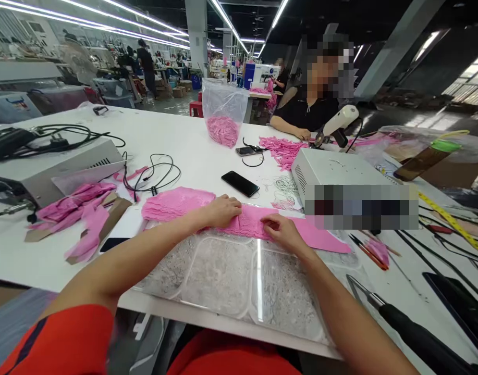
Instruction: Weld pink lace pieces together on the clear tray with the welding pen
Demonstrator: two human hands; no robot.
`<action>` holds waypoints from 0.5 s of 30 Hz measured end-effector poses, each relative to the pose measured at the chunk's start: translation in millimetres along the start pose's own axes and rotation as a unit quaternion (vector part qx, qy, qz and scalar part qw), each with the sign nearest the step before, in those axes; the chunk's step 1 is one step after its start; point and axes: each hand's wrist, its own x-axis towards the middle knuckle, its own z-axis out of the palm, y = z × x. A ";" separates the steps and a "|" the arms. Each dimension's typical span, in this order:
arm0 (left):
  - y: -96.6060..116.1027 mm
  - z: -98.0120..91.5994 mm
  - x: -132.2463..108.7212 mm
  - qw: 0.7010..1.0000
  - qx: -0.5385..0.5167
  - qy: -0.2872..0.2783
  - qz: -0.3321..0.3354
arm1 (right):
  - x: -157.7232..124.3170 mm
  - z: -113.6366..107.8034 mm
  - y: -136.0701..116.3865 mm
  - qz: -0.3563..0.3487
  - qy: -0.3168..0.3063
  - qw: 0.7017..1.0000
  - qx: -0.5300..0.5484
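A strip of pink lace fabric lies across the far edge of a clear plastic mat in front of me. My left hand rests knuckles-up on the strip's left part, fingers curled down onto it. My right hand pinches the same strip near its middle. A stack of pink lace pieces sits just left of my left hand. A black phone lies beyond my hands.
A white machine box stands at right with a co-worker seated behind it. A grey box with cables is at left, beside pink pieces on cardboard. A bag of pink pieces stands farther back. A black-handled tool and a yellow tape measure lie at right.
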 end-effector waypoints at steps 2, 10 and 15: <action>-0.8 -2.2 -4.8 1.000 0.007 -0.007 0.003 | 0.3 0.7 0.9 -0.004 -0.001 1.000 0.008; -0.8 3.0 6.8 0.995 -0.012 -0.001 0.094 | 1.1 3.0 4.8 -0.030 -0.009 0.999 -0.008; -5.6 3.7 -1.6 0.998 -0.033 0.024 0.057 | -0.6 0.7 2.2 -0.043 -0.019 0.999 -0.016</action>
